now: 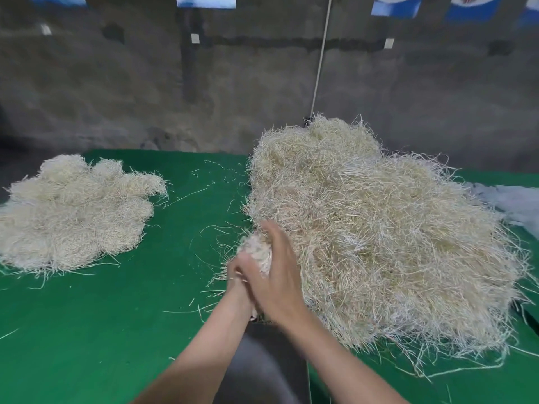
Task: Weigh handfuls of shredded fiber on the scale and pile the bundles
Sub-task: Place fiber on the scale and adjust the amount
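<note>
Tuft [257, 253] seems light, springy, apt to shed, so my left hand [236, 272] and right hand [278, 277] clasp its middle, fingers curled.

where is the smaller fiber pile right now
In the head view the smaller fiber pile lies at the left edge of the green table, across a gap from the big loose heap on the right.

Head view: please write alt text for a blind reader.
The left hand and right hand hold a handful of shredded fiber between them beside a large loose heap on a green table. A smaller pile lies at left.
</note>
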`<state>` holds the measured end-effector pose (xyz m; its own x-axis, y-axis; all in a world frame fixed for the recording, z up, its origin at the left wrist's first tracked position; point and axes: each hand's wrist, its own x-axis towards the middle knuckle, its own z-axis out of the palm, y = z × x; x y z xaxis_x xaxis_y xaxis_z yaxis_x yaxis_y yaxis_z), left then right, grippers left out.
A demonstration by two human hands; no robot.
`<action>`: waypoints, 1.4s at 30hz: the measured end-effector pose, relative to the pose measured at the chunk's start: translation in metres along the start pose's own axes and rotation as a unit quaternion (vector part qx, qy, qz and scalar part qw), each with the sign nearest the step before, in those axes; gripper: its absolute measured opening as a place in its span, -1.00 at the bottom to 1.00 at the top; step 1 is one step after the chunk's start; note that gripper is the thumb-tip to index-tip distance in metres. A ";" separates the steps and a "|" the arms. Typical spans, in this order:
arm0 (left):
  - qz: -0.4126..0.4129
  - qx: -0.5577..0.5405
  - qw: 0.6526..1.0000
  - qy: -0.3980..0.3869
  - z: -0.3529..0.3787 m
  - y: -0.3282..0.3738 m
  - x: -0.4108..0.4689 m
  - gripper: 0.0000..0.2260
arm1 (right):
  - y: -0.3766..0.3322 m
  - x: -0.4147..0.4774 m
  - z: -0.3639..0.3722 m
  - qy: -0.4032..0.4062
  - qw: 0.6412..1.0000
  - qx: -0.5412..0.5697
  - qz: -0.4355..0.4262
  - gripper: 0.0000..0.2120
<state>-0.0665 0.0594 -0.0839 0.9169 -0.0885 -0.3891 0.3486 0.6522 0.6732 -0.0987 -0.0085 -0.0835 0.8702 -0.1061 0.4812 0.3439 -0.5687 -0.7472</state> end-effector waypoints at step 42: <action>0.014 0.216 0.974 0.071 0.017 -0.023 0.000 -0.46 | 0.033 0.013 -0.015 0.180 0.983 -0.003 0.031 -0.57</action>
<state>-0.0707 0.0314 -0.0883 0.9018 0.0490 -0.4293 0.4014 0.2730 0.8743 -0.0816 -0.0412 -0.0947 0.7072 -0.4230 0.5665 0.2901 -0.5570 -0.7782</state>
